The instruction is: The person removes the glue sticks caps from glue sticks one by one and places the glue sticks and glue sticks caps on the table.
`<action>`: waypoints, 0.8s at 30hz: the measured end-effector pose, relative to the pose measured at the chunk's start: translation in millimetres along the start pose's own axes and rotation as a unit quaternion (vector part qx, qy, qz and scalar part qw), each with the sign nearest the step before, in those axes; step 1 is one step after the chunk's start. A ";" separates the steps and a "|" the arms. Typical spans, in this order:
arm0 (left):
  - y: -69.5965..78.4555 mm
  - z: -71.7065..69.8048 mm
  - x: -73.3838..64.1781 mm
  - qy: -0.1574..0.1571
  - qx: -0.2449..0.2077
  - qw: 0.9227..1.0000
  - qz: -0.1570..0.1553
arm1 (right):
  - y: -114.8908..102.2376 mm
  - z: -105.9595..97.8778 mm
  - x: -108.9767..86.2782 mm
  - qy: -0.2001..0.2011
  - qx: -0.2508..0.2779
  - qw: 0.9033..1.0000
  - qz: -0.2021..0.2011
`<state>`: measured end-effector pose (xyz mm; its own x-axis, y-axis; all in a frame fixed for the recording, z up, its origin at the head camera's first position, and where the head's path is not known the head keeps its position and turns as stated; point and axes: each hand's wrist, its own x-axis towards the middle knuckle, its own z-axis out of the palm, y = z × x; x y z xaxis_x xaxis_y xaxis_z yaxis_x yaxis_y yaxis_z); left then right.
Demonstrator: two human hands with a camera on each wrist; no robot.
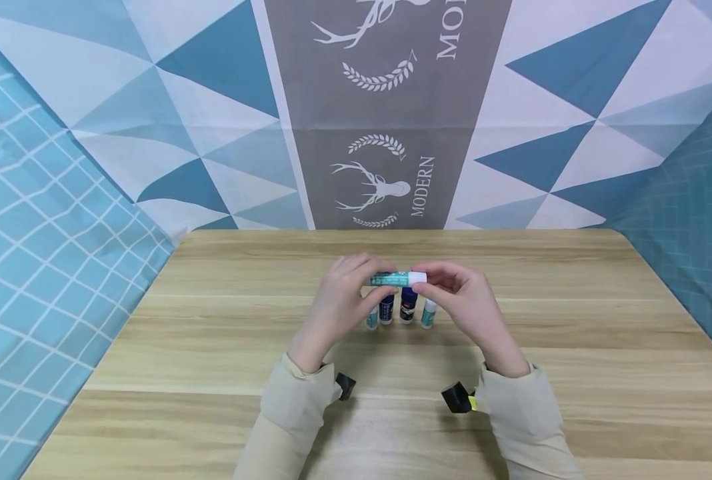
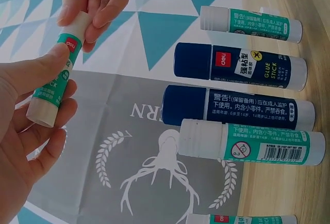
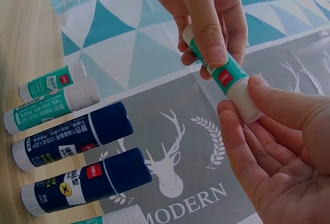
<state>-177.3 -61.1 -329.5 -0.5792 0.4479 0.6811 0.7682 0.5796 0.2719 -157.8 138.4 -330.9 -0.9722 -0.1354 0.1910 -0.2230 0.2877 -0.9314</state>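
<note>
A green glue stick with a white cap (image 1: 392,279) is held level above the table between both hands. My left hand (image 1: 344,300) grips its green body between thumb and fingers, as the left wrist view shows closely. On the cap end (image 3: 243,100), the thumb and fingertips of my right hand (image 1: 467,297) pinch the white cap. The cap appears to be on the stick. Just beneath the hands, two dark blue glue sticks (image 2: 247,65) stand upright in a row with several green ones (image 2: 268,144). The hands partly hide this row in the head view.
The wood-grain table (image 1: 212,347) spreads out around the row. Behind it hangs a patterned cloth (image 1: 374,107) with a deer print, and blue checked cloth (image 1: 26,267) lines the left side. A black wrist device (image 1: 457,398) sticks out from the right sleeve.
</note>
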 end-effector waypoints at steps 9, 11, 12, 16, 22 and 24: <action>0.1 -0.5 -0.5 -0.007 -0.008 1.000 -0.004 | 0.3 1.6 -0.1 0.000 0.004 1.000 -0.015; 0.3 -0.4 -0.3 -0.007 -0.008 1.000 -0.004 | 0.4 1.5 -0.2 0.002 0.001 1.000 -0.014; 0.3 -0.3 -0.2 -0.007 -0.008 1.000 -0.003 | 0.4 1.5 -0.2 0.002 0.000 1.000 -0.013; 0.0 0.0 -0.4 -0.005 -0.010 1.000 -0.003 | -0.1 1.3 -0.4 0.004 -0.004 1.000 -0.013; -0.7 0.8 -1.8 -0.003 -0.009 1.000 -0.001 | -0.7 1.9 -1.3 0.003 -0.004 1.000 -0.017; -0.8 1.1 -2.0 -0.005 -0.007 1.000 0.000 | -0.7 1.8 -1.7 0.004 -0.003 1.000 -0.018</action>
<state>-177.1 -61.7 -331.8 -0.5823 0.4537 0.6746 0.7716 0.5699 0.2827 -155.8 136.7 -331.2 -0.9641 -0.1389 0.2265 -0.2582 0.2885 -0.9220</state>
